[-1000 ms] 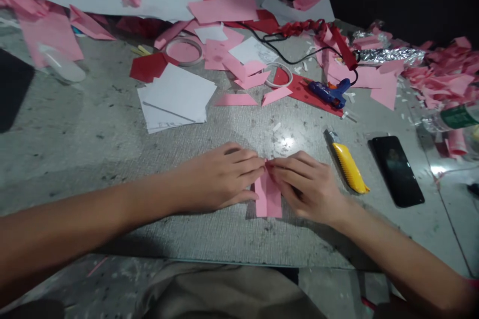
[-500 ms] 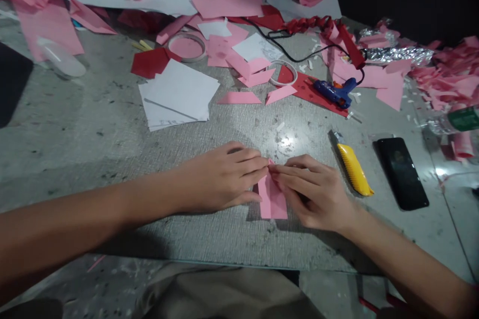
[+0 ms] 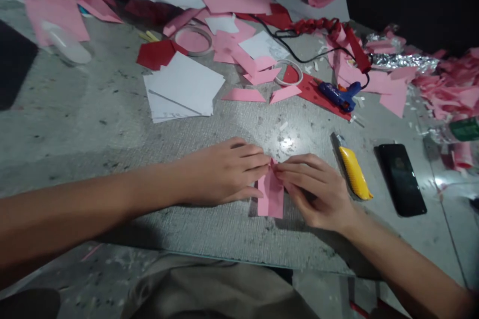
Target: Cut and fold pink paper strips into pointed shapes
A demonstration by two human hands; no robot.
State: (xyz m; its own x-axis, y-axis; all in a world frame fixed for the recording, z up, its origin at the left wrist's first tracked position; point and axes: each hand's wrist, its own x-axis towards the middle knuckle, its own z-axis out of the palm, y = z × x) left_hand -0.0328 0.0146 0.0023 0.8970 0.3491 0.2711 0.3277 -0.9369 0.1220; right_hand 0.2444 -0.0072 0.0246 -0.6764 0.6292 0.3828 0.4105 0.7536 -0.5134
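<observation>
A small folded pink paper piece point(image 3: 272, 198) lies on the grey table point(image 3: 93, 124) close to its near edge. My left hand point(image 3: 220, 172) lies flat on the paper's left side, fingers together, their tips pressing its top corner. My right hand point(image 3: 318, 189) comes in from the right, fingers curled and pinching the paper's upper right edge. The two sets of fingertips meet at the top of the paper. Part of the paper is hidden under my right fingers.
A yellow utility knife point(image 3: 354, 172) and a black phone point(image 3: 401, 178) lie right of my right hand. Behind are white sheets point(image 3: 183, 87), pink and red paper scraps, two tape rings point(image 3: 288, 72), a blue glue gun point(image 3: 339, 94) with its black cord, and a plastic bottle point(image 3: 65, 42).
The paper has turned slightly, its lower end now pointing more to the left. Both hands stay on it with small finger shifts; the view has drifted a little.
</observation>
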